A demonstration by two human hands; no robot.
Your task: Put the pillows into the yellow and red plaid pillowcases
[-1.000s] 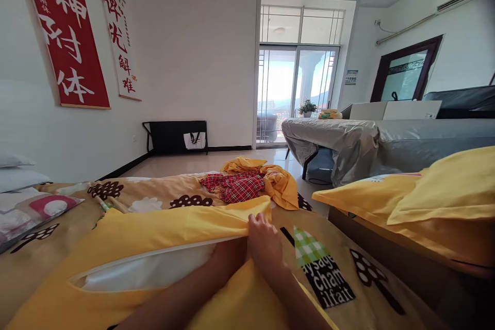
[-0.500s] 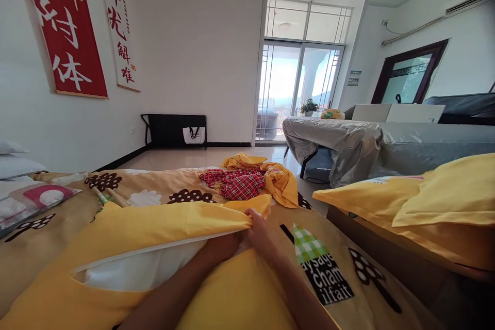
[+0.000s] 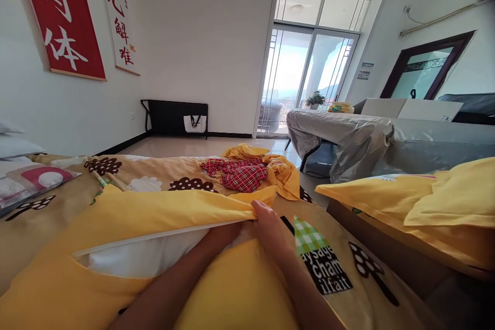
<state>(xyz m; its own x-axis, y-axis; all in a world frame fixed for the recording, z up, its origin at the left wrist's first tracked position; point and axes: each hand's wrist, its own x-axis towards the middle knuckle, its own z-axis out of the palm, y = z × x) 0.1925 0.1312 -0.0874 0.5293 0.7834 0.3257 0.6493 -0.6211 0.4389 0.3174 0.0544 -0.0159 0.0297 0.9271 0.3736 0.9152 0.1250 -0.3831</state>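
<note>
Right hand [image 3: 267, 223] still pinches yellow cover [image 3: 154, 207] edge, left hand [image 3: 224, 236] tucked inside, grip unclear; white insert [image 3: 143, 259] still exposed at left, so apparently not closed up.

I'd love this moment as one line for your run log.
left hand: inside opening of yellow cover, partly hidden; right hand: pinching opening's edge; white insert: showing through opening; red checked cloth: beyond, on bed

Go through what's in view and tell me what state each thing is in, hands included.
Pillowcase: open, slit gaping.
Insert: inside the pillowcase, partly showing.
Left hand: in the slit, fingers hidden.
Right hand: closed on the pillowcase's edge.
Bedspread: spread out.
Red plaid cloth: crumpled on the bedspread.
Yellow cloth: crumpled beside the plaid one.
Silver sheet: draped, creased.
Red scroll: hanging unrolled, top out of view.
Glass door: appears shut.
</note>
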